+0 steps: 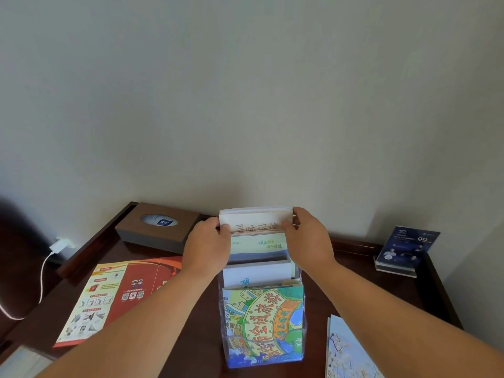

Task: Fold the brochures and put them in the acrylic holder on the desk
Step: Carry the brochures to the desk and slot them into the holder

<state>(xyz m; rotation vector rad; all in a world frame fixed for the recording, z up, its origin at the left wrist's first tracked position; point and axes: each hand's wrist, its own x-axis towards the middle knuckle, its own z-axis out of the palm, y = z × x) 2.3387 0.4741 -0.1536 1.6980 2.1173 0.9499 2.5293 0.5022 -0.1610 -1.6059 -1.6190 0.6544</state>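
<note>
A person's two hands grasp a stack of pale brochures [256, 217] at the rear tier of a clear acrylic holder [304, 335] on a dark wooden desk [196, 339]. The left hand [210, 241] pinches the stack's left edge, thumb on its front face and fingers curled behind. The right hand [305, 240] clasps the right edge the same way, fingertips wrapped over the top corner. The stack stands upright, its lower part hidden behind a green-and-yellow brochure [259, 243] just in front of it. Whether it is seated in the slot cannot be told.

A white brochure [256, 272] fills the tier ahead, and a bright cartoon-map brochure [261, 320] fills the front pocket. To the holder's left a red leaflet [120, 293] lies flat and unfolded on the desk. A blue floral brochure [347, 353] rests near the lower right edge. A brown tissue box [158, 227] sits against the wall behind the left hand, a white charger and cable [60, 245] beside it. A dark blue sign in a clear stand [406, 246] occupies the far right corner.
</note>
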